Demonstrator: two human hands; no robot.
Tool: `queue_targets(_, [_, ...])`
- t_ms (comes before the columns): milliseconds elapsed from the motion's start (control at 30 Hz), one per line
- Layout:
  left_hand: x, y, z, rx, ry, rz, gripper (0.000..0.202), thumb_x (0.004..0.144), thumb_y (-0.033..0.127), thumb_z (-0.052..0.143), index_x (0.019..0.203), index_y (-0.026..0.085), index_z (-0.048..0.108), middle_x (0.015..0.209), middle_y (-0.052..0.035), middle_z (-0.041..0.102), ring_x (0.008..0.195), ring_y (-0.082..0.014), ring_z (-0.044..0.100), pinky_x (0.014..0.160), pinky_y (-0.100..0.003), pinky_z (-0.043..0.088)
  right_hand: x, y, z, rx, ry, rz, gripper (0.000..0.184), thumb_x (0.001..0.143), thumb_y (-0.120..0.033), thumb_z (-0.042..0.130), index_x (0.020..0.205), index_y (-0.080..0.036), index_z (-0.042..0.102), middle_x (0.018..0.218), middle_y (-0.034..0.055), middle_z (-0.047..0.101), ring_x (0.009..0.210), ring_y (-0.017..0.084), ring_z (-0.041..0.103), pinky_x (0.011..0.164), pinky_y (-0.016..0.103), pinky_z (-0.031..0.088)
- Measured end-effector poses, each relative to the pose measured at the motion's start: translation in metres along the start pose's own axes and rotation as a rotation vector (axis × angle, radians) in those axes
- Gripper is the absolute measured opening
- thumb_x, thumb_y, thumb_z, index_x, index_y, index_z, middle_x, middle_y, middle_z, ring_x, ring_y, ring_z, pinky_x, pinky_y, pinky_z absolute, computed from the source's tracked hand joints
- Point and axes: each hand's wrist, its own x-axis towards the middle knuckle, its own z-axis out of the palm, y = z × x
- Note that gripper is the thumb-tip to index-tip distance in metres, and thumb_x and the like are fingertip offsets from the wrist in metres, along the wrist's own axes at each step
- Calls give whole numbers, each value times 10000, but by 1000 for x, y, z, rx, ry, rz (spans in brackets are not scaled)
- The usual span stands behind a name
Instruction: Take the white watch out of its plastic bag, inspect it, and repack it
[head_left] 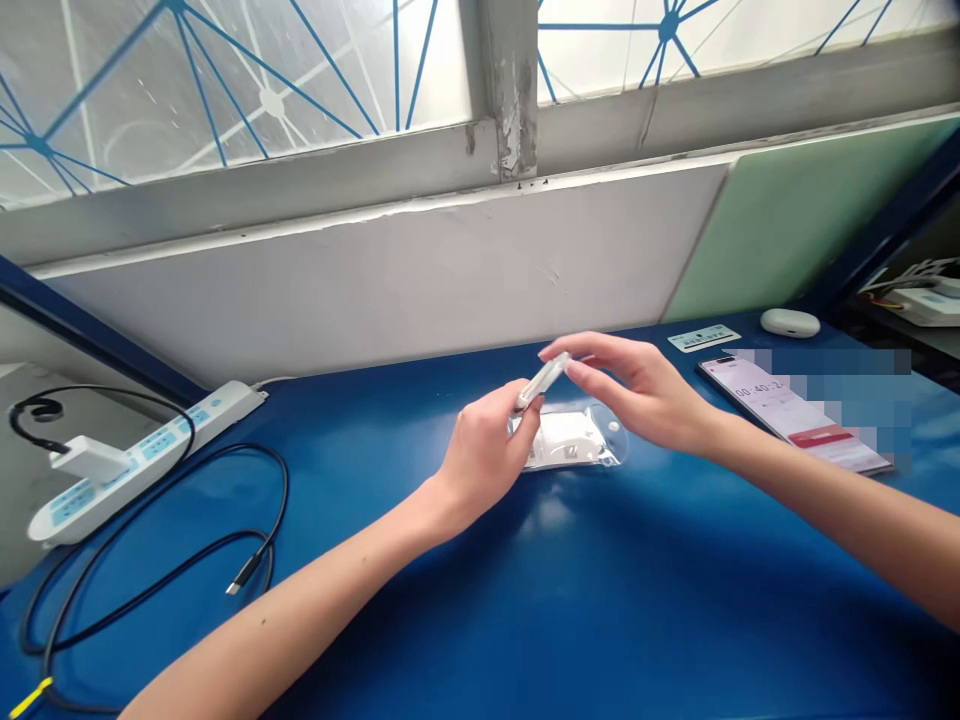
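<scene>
One white piece (543, 381): left fingers (528, 428) closed on lower end; right fingers (596, 384) parted at upper, hold unclear

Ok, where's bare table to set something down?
Bare table: between left arm and right arm, nearer than pouch; also between cable and left hand. Crowded: left by strip and cable; far right around phone, card and case.

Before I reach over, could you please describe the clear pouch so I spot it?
On the blue table, look just past the left hand. The clear pouch there holds white contents; unlike the phone farther right, it has a see-through end.
</scene>
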Motion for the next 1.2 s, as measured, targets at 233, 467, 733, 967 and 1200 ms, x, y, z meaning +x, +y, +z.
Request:
queue_targets(233, [-9, -1, 18, 201, -27, 268, 152, 974, 181, 535, 1066, 166, 656, 996, -87, 747, 947, -243, 709, 852, -366, 549, -55, 18, -9, -221, 39, -123, 180, 910, -230, 667, 1080, -223, 728, 1045, 71, 772, 903, 214, 735, 778, 325, 610])
queue_targets(467, [-13, -5, 25, 220, -33, 392, 201, 1000, 274, 522, 1086, 154, 658, 990, -88, 763, 983, -262, 703, 899, -412, 540, -66, 27, -18, -339, -38, -241, 277, 922, -171, 629, 1173, -258, 708, 1112, 75, 766, 995, 239, 735, 881, 359, 607])
queue_targets(733, [-10, -19, 23, 270, -285, 282, 532, 972, 483, 559, 1360, 124, 510, 1406, -197, 574, 1332, -360, 515, 1110, -533, 415, -62, 40, -34, -442, -76, -196, 270, 963, -224, 559, 1201, -281, 673, 1122, 82, 742, 992, 256, 723, 879, 402, 599])
queue_targets(967, [-11, -26, 25, 199, -351, 187, 491, 967, 476, 582, 1354, 178, 522, 1410, -163, 579, 1364, -342, 490, 1134, -533, 391, -67, 48, -54, -586, -136, -253, 253, 943, -214, 586, 1168, -265, 690, 1134, 81, 739, 940, 244, 730, 834, 359, 594])
queue_targets(1200, [-10, -22, 24, 200, -337, 182, 419, 983, 444, 565, 1291, 161, 542, 1343, -162, 611, 1251, -333, 563, 1069, -512, 446, -65, 55, -61, -637, -215, -198, 229, 970, -242, 538, 1150, -254, 679, 1116, 84, 735, 921, 237, 729, 810, 359, 591])
